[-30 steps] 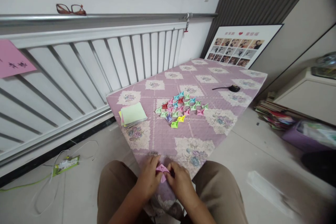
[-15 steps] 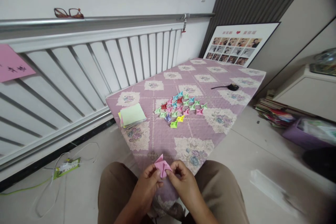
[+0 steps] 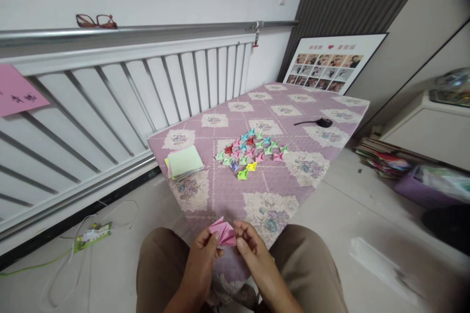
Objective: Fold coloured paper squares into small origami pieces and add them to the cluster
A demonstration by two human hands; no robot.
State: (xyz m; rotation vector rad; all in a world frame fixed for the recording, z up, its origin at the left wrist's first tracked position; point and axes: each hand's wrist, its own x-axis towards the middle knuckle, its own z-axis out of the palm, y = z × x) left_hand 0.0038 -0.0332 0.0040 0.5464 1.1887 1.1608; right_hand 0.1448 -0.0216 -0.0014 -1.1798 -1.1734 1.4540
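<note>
A folded piece of pink paper (image 3: 223, 232) is between my hands, over the near end of the cloth-covered table (image 3: 227, 195). My left hand (image 3: 202, 259) pinches its left side between thumb and fingers. At the paper's right edge, the thumb and fingers of my right hand (image 3: 255, 252) are bent close around the edge; whether they grip it is hard to tell. Several small folded paper pieces (image 3: 250, 152) in green, blue, pink, red, yellow and purple stand grouped mid-table. To their left lies a stack of square paper sheets (image 3: 186, 162), pale green on top.
A black object with a thin strap (image 3: 324, 122) lies on the table's right part. Behind the table stand a white radiator (image 3: 194, 78) and a photo board (image 3: 336, 63). On the floor are a power strip (image 3: 93, 237), books (image 3: 380, 156) and a purple bin (image 3: 422, 188).
The pink paper has shifted slightly left and its folds are spread wider. My right thumb has moved off the paper's front to its right edge. The table pieces are unmoved.
</note>
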